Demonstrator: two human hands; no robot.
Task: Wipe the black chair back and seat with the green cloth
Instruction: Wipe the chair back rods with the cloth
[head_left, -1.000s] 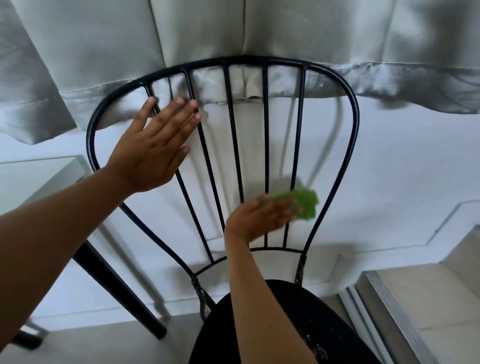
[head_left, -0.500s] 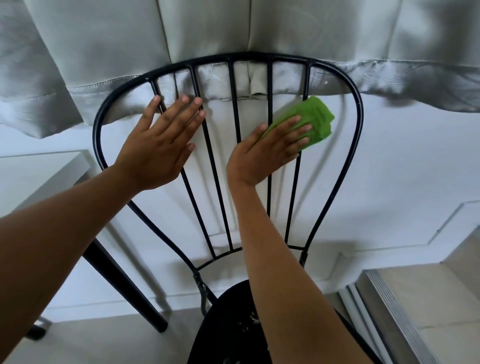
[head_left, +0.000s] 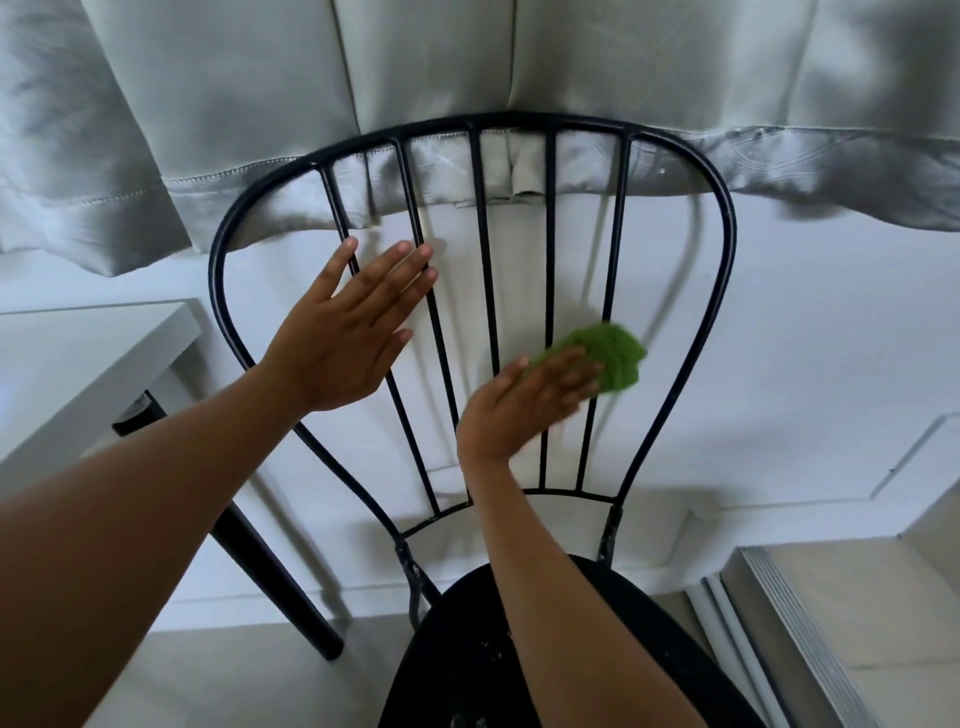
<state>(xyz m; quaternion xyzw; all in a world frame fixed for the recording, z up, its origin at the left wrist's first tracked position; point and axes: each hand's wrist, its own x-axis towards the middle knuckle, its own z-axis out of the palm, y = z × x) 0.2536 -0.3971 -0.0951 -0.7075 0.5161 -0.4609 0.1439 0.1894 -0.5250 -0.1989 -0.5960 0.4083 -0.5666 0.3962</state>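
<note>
the green cloth (head_left: 608, 358) is pressed flat against the right-hand bars of the black chair back (head_left: 483, 291) by the right hand (head_left: 524, 402), fingers extended. the left hand (head_left: 348, 332) is laid open, empty, on the left bars.

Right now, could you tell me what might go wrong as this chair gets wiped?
1. The right hand only presses the green cloth flat against the spindles, so it could slip through a gap.
2. The curtain hangs just behind the chair back and could be snagged near the top.
</note>
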